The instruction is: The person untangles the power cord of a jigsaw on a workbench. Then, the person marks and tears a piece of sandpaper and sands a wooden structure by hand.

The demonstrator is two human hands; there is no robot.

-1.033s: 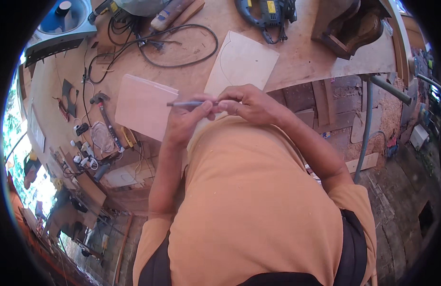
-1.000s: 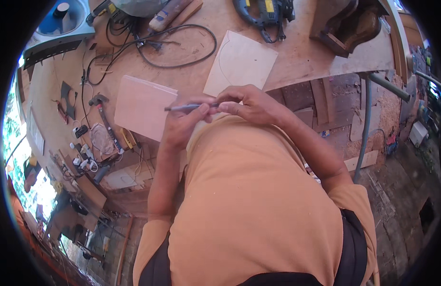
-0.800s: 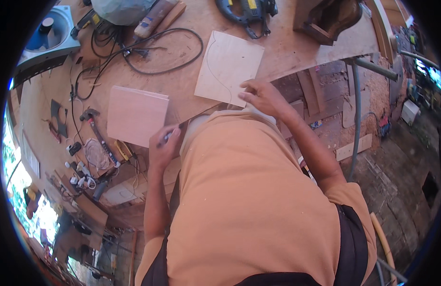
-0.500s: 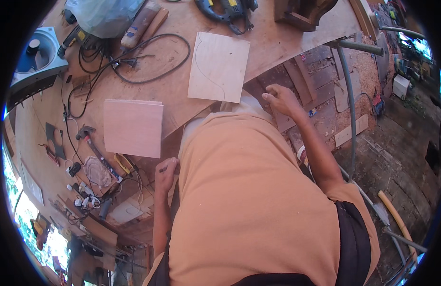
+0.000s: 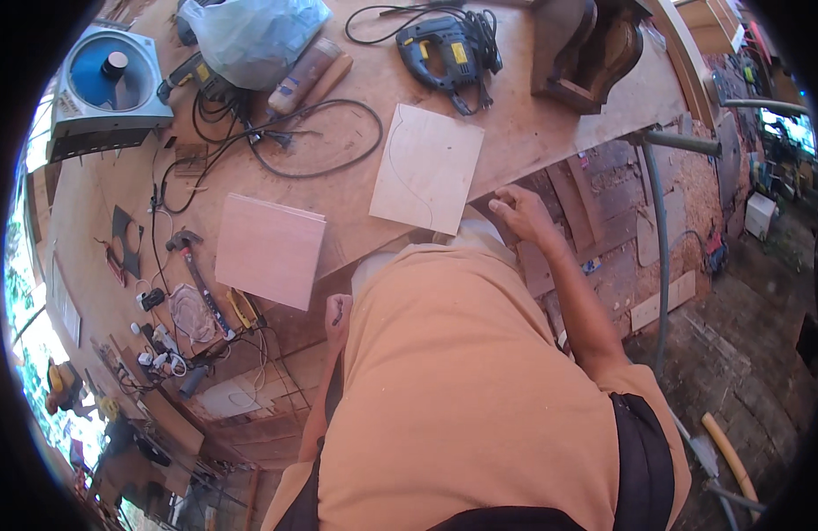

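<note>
Resting at the near edge of the surface (image 5: 550, 133), the right hand (image 5: 518, 212) has its fingers loosely curled and grips nothing, just beside the lower right corner of a square plywood panel (image 5: 428, 166) with a curved line drawn on it. The left hand (image 5: 338, 314) hangs below the edge, closed round a small dark pencil (image 5: 337, 311). A second, pinkish panel (image 5: 271, 250) lies to the left, near a hammer (image 5: 193, 265). A jigsaw (image 5: 440, 49) sits farther back.
</note>
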